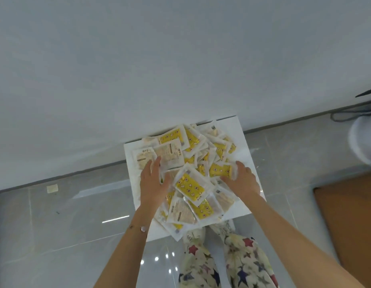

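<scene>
A heap of several small sealed packets (190, 186), some yellow with a printed pattern and some pale beige, lies on a small white table (240, 132) set against the wall. My left hand (152, 183) rests flat on the left side of the heap, fingers straight, touching a pale packet (170, 155). My right hand (241, 179) lies on the right side of the heap, its fingers curved over a yellow packet (220, 170). Whether that hand grips the packet is unclear.
A white wall (159, 59) rises just behind the table. Glossy grey floor tiles (66, 215) surround it. A brown cardboard sheet (351, 215) lies at the right, a dark cable (351, 115) at the far right. My legs in star-patterned trousers (222, 260) stand below the table's near edge.
</scene>
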Tool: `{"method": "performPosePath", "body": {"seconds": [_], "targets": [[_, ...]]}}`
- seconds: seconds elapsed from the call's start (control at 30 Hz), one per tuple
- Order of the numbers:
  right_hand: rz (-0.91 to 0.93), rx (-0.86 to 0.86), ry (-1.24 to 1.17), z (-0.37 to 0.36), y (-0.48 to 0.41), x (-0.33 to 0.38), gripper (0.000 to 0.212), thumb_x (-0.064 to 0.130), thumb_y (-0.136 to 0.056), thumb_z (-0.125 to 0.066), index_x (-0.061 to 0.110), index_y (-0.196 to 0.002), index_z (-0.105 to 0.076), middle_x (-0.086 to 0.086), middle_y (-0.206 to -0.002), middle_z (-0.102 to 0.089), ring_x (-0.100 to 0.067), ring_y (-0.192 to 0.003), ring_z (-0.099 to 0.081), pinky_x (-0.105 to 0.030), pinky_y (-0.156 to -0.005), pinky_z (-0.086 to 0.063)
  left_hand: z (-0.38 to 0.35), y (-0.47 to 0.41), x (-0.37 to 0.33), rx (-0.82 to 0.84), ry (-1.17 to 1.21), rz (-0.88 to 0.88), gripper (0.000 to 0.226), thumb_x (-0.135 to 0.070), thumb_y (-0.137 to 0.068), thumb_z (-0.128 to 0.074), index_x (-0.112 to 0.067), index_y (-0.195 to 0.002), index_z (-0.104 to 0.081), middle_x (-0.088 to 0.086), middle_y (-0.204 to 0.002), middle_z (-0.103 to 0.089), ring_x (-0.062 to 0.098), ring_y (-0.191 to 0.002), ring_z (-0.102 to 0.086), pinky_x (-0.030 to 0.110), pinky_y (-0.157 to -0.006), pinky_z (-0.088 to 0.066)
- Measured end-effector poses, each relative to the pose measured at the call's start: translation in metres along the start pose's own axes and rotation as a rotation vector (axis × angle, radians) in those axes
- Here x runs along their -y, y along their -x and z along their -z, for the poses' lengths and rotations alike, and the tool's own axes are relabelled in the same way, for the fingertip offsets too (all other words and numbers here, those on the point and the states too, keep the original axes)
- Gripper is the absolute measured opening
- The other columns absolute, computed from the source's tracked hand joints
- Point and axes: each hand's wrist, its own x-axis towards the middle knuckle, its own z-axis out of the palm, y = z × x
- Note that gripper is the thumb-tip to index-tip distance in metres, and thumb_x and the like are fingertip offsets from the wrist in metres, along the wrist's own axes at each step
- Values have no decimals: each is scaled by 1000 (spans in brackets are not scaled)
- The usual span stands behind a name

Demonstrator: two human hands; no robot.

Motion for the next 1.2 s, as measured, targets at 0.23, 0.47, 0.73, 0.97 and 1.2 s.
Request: {"method": "performPosePath", "body": {"seconds": [0.23,0.47,0.73,0.97,1.2], "targets": [[-6,-98,-243,-16,-29,-9,78,43,-73,-77,20,-136,-38,-5,-128,-48,-26,-112,-55,-43,-90,-50,-9,-53,-8,-44,31,-73,64,-29,-95,-54,-24,-151,-23,8,-159,-18,25,-147,-11,45,-118,-13],[-32,-88,-543,-6,-38,-23,23,15,-83,-71,15,-101,-58,6,-76,-52,-14,-68,-50,-26,-62,-46,-6,-76,-18,40,-52,47,88,-41,-81,-70,-30,-151,-17,2,-155,-26,31,-143,-15,50,-115,-16],[-38,-134,-674,-8,-42,-29,10,13,-89,-62,17,-86,-54,3,-79,-57,-14,-67,-51,-30,-64,-43,1,-74,-11,-74,-58,11,75,-40,-68,-83,-14,-129,-48,8,-131,-44,30,-126,-33,28,-99,-23],[-59,-203,-742,-13,-34,-31,7,20,-96,-50,13,-98,-49,-1,-78,-55,-13,-59,-43,-28,-56,-37,18,-66,6,-86,152,42,59,-28,-73,-82,-9,-117,-47,2,-111,-49,22,-106,-48,32,-84,-42],[-20,-102,-605,-11,-34,-21,32,19,-86,-68,15,-111,-50,1,-103,-58,-18,-90,-58,-22,-61,-43,34,-59,2,-144,423,77,20,-30,-93,-60,-13,-102,-52,-9,-98,-60,-3,-83,-56,11,-64,-43]]}}
